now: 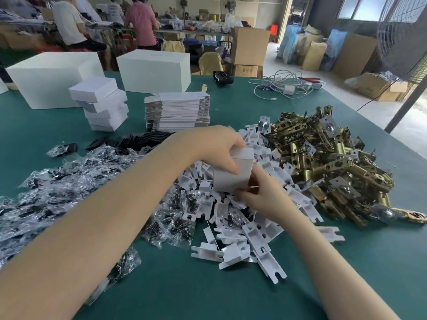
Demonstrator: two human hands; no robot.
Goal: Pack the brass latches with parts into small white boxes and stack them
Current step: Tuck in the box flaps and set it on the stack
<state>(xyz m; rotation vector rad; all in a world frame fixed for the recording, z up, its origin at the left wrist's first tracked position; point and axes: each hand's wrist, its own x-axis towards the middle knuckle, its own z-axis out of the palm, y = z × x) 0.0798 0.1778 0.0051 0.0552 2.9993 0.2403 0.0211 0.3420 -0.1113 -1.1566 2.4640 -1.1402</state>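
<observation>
A small white box [232, 172] is held above the heap of white card inserts [245, 218], which serves as the landmark here. The box is gripped by the left hand [215, 148] from above and from the far side, with the fingers curled over its top panel and the thumb laid across its near face. The long axis of the box runs roughly left to right; the end facing the right hand [265, 195] appears to be the open one, though its flap is largely hidden. The right hand is placed at that end and under the lower corner, its fingers bent against the card; whether a flap is pinched cannot be told. Both forearms converge on the box from the near side of the heap, and both hands are already in contact.

The pile of brass latches [328, 162] lies just right of the heap. The stack of closed boxes [101, 105] and the bundle of flat box blanks [178, 112] stand beyond it, to the left. Closing the right-hand end is judged to be the step in hand.
</observation>
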